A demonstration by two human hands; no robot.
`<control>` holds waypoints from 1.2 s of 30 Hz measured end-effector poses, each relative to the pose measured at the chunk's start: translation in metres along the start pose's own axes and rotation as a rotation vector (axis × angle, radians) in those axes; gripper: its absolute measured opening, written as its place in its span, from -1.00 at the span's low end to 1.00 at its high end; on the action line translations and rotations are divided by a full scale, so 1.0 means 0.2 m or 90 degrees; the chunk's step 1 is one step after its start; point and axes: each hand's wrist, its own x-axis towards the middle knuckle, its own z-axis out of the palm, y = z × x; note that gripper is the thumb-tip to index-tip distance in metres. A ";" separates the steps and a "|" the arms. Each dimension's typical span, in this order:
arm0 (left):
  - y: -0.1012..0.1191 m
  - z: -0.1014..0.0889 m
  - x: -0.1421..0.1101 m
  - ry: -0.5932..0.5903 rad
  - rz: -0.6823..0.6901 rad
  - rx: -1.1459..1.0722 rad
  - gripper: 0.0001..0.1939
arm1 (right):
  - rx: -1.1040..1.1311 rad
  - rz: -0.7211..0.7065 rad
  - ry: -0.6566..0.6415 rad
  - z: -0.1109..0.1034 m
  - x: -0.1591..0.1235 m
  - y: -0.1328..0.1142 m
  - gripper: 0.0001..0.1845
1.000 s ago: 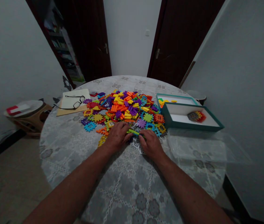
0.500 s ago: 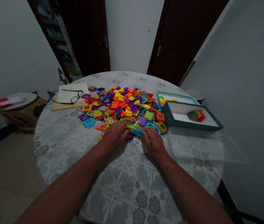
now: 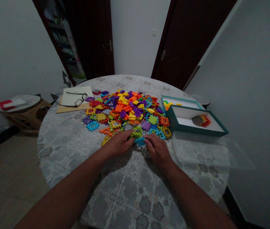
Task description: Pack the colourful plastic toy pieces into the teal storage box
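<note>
Left hand (image 3: 121,142) pinching a lime-green notched piece (image 3: 137,132), right hand (image 3: 158,148) pinching a blue piece (image 3: 140,141) just beside it, both pieces at the near edge of a multicoloured pile (image 3: 132,106) on a round table (image 3: 125,197), open green-edged box (image 3: 197,120) to the right.

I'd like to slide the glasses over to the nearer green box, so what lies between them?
The heap of colourful plastic pieces lies between the glasses and the nearer green box, as the head view shows.

2 hands (image 3: 122,143) (image 3: 156,147) close together, fingers curled, forearms converging
</note>
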 end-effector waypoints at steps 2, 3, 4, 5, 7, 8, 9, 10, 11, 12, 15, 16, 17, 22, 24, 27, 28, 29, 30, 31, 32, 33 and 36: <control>0.01 -0.01 -0.02 -0.078 0.038 -0.028 -0.79 | 0.008 -0.024 -0.013 0.00 0.00 0.00 -0.78; 0.01 -0.01 -0.02 -0.106 0.053 -0.035 -0.76 | 0.012 -0.034 -0.019 0.00 0.00 0.00 -0.79; 0.01 -0.02 -0.03 -0.126 0.062 -0.039 -0.72 | 0.014 -0.042 -0.024 0.00 0.00 0.00 -0.79; 0.01 -0.02 -0.04 -0.141 0.067 -0.043 -0.69 | 0.017 -0.047 -0.025 0.00 0.00 0.00 -0.80; 0.01 -0.03 -0.04 -0.164 0.075 -0.055 -0.65 | 0.018 -0.047 -0.017 0.01 -0.01 -0.01 -0.82; 0.01 -0.02 -0.05 -0.170 0.074 -0.061 -0.64 | 0.018 -0.045 -0.011 0.01 -0.01 -0.02 -0.83; 0.00 -0.02 -0.05 -0.171 0.070 -0.062 -0.63 | 0.018 -0.044 -0.006 0.01 -0.01 -0.03 -0.83; 0.00 -0.01 -0.05 -0.167 0.064 -0.056 -0.64 | 0.020 -0.045 -0.007 0.02 -0.02 -0.04 -0.82; 0.00 0.01 -0.05 -0.157 0.059 -0.046 -0.65 | 0.021 -0.049 -0.012 0.02 -0.02 -0.05 -0.82; 0.00 0.02 -0.05 -0.148 0.056 -0.033 -0.66 | 0.021 -0.052 -0.015 0.01 -0.01 -0.05 -0.82; 0.02 0.05 -0.06 -0.135 0.052 -0.004 -0.71 | -0.023 -0.030 0.029 -0.02 0.00 -0.04 -0.82; 0.03 0.05 -0.06 -0.137 0.050 0.000 -0.73 | -0.062 -0.011 0.060 -0.04 0.01 -0.02 -0.80; 0.05 0.06 -0.06 -0.141 0.048 0.004 -0.74 | -0.109 0.011 0.091 -0.05 0.02 0.01 -0.77; 0.12 0.07 -0.07 -0.172 0.030 0.060 -0.82 | -0.318 0.111 0.088 -0.07 0.01 0.19 -0.57; 0.12 0.08 -0.06 -0.165 0.023 0.084 -0.79 | -0.353 0.135 0.056 -0.05 0.00 0.22 -0.52; 0.11 0.10 -0.06 -0.163 0.019 0.091 -0.77 | -0.346 0.138 0.042 -0.03 0.00 0.23 -0.51; 0.11 0.10 -0.05 -0.165 0.019 0.089 -0.77 | -0.327 0.131 0.046 -0.03 0.00 0.23 -0.51; 0.10 0.11 -0.05 -0.167 0.020 0.089 -0.78 | -0.300 0.123 0.050 -0.04 0.01 0.22 -0.50; 0.10 0.11 -0.05 -0.168 0.021 0.091 -0.78 | -0.268 0.114 0.052 -0.04 0.01 0.22 -0.49; 0.10 0.10 -0.05 -0.168 0.020 0.095 -0.77 | -0.234 0.105 0.053 -0.05 0.02 0.21 -0.49; 0.10 0.10 -0.05 -0.171 0.016 0.098 -0.77 | -0.202 0.098 0.054 -0.06 0.03 0.20 -0.51; 0.10 0.10 -0.05 -0.175 0.009 0.101 -0.77 | -0.176 0.094 0.059 -0.07 0.03 0.19 -0.53; 0.09 0.08 -0.05 -0.182 -0.015 0.089 -0.80 | -0.118 0.100 0.089 -0.10 0.03 0.13 -0.56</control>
